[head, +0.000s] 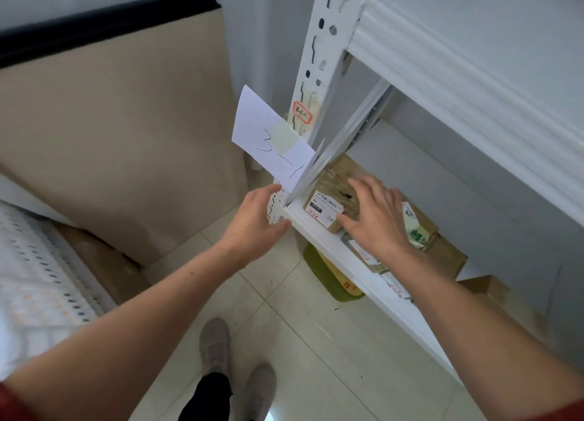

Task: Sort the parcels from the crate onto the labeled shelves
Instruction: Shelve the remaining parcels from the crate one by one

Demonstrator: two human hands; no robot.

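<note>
A brown cardboard parcel (328,196) with a white barcode label lies at the left end of a white shelf (319,234). My right hand (376,218) rests flat on it with fingers spread. Open and holding nothing, my left hand (256,221) sits at the shelf's front corner, just left of the parcel. A paper label reading "3-1" (271,139) is taped to the white upright post (316,73). More brown parcels (423,231) lie to the right on the same shelf, partly hidden by my right arm.
An upper white shelf (458,73) overhangs the lower one. A green and tan item (331,278) lies on the tiled floor under the shelf. A large tan board (120,136) leans on the wall at left. A white perforated surface (38,269) is at far left. My shoes (215,344) stand on the tiles.
</note>
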